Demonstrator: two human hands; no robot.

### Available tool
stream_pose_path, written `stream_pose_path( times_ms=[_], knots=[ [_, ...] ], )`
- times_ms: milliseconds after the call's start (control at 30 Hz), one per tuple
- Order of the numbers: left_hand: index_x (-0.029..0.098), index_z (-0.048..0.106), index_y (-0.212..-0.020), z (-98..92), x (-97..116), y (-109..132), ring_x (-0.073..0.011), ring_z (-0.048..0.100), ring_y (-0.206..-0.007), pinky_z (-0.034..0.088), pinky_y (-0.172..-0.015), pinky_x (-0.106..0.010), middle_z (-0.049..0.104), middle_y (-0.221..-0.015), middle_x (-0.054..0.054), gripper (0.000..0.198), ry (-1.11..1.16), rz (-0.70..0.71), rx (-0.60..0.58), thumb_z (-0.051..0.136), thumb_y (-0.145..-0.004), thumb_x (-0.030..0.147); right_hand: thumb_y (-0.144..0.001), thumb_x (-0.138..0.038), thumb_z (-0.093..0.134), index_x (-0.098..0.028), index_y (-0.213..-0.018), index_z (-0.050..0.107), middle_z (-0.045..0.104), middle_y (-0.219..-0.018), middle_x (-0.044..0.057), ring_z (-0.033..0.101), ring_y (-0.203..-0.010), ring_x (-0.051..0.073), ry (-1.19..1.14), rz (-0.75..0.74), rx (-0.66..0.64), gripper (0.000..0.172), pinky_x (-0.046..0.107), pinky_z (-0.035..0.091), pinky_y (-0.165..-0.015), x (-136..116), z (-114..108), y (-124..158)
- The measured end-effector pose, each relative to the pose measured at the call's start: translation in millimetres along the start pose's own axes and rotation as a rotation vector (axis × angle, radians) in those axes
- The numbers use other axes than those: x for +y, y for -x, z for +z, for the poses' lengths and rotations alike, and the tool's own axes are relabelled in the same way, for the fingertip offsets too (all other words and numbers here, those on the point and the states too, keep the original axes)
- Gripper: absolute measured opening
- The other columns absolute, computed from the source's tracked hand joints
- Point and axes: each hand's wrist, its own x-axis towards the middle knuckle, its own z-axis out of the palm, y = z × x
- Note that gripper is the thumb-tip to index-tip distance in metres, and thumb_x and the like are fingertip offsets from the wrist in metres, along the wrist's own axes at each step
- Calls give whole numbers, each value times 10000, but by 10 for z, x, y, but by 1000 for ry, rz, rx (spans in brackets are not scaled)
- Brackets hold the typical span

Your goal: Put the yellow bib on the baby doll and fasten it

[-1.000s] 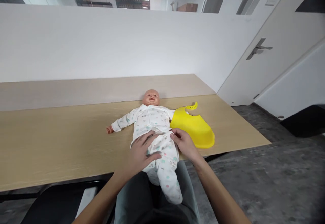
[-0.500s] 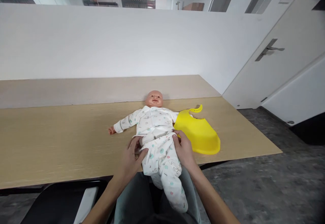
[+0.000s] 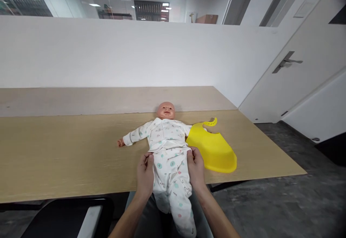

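Observation:
A baby doll [image 3: 165,111] lies face up on the table, dressed in a white patterned top [image 3: 167,133] and matching footed pants [image 3: 171,166]. Its legs hang over the table's front edge toward my lap. My left hand [image 3: 145,169] pinches the waistband at the doll's hip on the left side of the view. On the opposite hip, my right hand [image 3: 196,166] has its thumb and fingers closed on the same waistband. A yellow bib [image 3: 212,149] with a raised front pocket covers one of the doll's hands, just beyond my right hand.
The wooden table [image 3: 67,151] reaches a white wall [image 3: 121,54] with glass above. A black chair [image 3: 65,216] stands at the lower left, close to the table's front edge. To the right is a white door with a metal handle [image 3: 286,62].
My left hand has gone from reaching under the waistband with spread fingers to pinching its edge. The waistband now lies smoother and higher over the top's hem. The view has tilted up slightly.

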Motion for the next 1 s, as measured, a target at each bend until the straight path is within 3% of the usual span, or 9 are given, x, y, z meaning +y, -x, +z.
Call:
stream_pose_path(
  times_ms=[167,300,433,567,733,867,1000],
  knots=[
    [170,632,-856,-63,26,-16,-179,576,-823,462,-741,-262,652,-842,-25,326,47,-48,-31,542,-874,483,-931,-448,447,-187,-929,527,587,-910,57,530,-867,202,13,-40,-30,273,311,416,-818,-28,-72,-16],
    [171,644,-809,-194,51,-81,-165,565,-750,452,-680,-244,650,-776,-15,375,55,-56,-144,599,-833,542,-925,-441,464,-185,-963,541,609,-951,60,542,-893,204,32,-63,-110,269,308,413,-828,-42,-149,-57],
    [175,679,-801,-326,42,-198,-173,589,-788,465,-715,-249,663,-790,-18,350,70,-19,-244,631,-819,521,-890,-438,530,-184,-987,603,637,-1017,52,546,-961,207,-48,14,-234,282,302,388,-873,-69,-206,-115],
    [189,718,-855,-382,65,-227,-200,611,-931,485,-802,-278,667,-923,-50,291,-92,165,-293,598,-875,453,-808,-423,634,-183,-932,666,658,-1036,46,545,-1011,226,-215,163,-287,273,304,373,-889,-88,-229,-139],
    [245,692,-1095,-405,223,-68,-160,619,-846,534,-714,-278,548,-1096,-68,274,-273,387,-357,603,-886,399,-698,-388,725,-181,-828,684,662,-981,44,547,-982,229,-361,346,-235,248,299,382,-858,-100,-232,-157],
    [279,693,-1121,-440,332,13,-203,616,-913,539,-808,-365,519,-1119,-83,282,-586,615,-304,627,-865,376,-673,-357,753,-189,-849,696,645,-992,34,522,-1031,220,-378,382,-194,249,288,358,-916,-105,-248,-181],
    [264,682,-1132,-408,353,-6,-231,591,-974,519,-853,-398,502,-1218,-113,279,-729,824,-254,621,-863,308,-740,-328,707,-183,-786,626,578,-836,1,502,-867,163,-396,332,-330,172,253,358,-792,-181,-264,-181]
  ],
)
